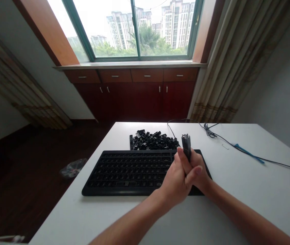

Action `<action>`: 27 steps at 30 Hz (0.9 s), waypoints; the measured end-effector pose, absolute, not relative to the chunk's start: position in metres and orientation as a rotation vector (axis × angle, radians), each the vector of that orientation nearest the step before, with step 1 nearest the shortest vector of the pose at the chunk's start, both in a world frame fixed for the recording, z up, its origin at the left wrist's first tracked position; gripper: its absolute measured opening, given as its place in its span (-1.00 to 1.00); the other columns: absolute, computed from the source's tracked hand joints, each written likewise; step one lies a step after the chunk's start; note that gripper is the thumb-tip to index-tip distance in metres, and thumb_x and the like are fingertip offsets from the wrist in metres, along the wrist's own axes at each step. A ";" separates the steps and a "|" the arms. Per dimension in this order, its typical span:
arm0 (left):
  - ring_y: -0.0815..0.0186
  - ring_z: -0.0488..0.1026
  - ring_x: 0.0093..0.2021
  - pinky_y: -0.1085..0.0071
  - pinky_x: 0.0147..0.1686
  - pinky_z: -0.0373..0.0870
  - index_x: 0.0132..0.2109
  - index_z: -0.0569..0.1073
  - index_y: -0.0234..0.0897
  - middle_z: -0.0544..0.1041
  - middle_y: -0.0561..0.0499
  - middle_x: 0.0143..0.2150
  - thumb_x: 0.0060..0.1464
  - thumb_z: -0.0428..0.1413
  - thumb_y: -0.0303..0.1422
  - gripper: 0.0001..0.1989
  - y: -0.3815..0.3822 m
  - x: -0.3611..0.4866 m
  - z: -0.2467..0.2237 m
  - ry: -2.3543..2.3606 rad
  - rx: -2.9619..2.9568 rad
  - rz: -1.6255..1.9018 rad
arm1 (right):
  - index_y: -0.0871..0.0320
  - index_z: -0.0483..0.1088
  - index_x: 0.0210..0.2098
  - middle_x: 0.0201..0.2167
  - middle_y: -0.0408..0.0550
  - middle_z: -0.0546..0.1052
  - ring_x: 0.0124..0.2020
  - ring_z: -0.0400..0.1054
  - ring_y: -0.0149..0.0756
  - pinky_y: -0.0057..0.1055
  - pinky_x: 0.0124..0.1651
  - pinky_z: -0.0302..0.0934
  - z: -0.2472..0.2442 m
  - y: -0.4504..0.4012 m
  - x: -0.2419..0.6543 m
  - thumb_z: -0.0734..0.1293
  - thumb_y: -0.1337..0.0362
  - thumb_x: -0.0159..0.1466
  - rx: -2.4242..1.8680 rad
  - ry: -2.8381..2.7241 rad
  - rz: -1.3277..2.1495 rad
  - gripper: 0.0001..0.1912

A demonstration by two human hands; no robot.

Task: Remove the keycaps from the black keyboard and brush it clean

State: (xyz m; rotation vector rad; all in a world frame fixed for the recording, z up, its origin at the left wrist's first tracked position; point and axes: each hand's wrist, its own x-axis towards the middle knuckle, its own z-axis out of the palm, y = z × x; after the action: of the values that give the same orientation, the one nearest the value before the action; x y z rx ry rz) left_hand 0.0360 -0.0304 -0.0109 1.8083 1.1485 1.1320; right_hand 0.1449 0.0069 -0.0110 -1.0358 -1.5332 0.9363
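A black keyboard [132,170] without its keycaps lies on the white table [104,217]. Just behind it is a loose pile of black keycaps [155,141]. Over the keyboard's right end, my left hand [176,178] and my right hand [199,170] are clasped together. Both wrap round a small dark bar-like object [186,146], which sticks up and forward between them with metal at its top end. Its lower part is hidden by my fingers.
On the right of the table lie a black cable [221,137], a thin bent wire [225,147] and a blue tool [249,154]. A clear plastic bag [72,168] is on the floor at the left. Cabinets [134,98] stand under the window.
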 end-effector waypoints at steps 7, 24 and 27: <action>0.00 0.37 0.15 0.02 0.19 0.36 0.26 0.28 -0.26 0.42 -0.18 0.17 -0.12 0.40 -0.07 -0.14 -0.028 0.032 -0.008 1.253 1.964 1.014 | 0.07 0.06 -0.58 -0.68 -0.30 0.09 -0.66 -0.05 -0.47 -0.41 -0.59 -0.05 -0.002 0.021 0.157 0.23 -0.10 0.37 -0.946 -1.099 1.118 -0.46; 0.12 0.45 0.00 0.09 0.00 0.36 -0.14 0.62 -0.12 0.59 0.01 -0.03 0.21 0.18 -0.20 -0.83 -0.016 0.042 -0.016 1.334 2.254 0.971 | 0.07 0.07 -0.52 -0.66 -0.35 0.00 -0.66 -0.24 -0.46 -0.44 -0.63 -0.20 0.006 0.033 0.181 0.35 -0.02 0.28 -0.705 -0.681 1.435 -0.53; 0.14 0.46 -0.01 0.11 0.00 0.37 -0.21 0.63 -0.15 0.59 0.01 -0.04 0.22 0.17 -0.26 -0.85 -0.017 0.040 -0.015 1.317 2.231 1.011 | 0.08 0.07 -0.51 -0.65 -0.34 0.01 -0.65 -0.22 -0.46 -0.45 -0.62 -0.17 0.009 0.035 0.186 0.34 0.03 0.29 -0.696 -0.678 1.423 -0.56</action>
State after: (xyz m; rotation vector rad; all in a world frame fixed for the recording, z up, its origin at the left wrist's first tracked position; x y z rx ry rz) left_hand 0.0404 -0.0169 -0.0151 2.2313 1.3173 1.0108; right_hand 0.1857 0.0347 0.0085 -0.6962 -0.6782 1.4227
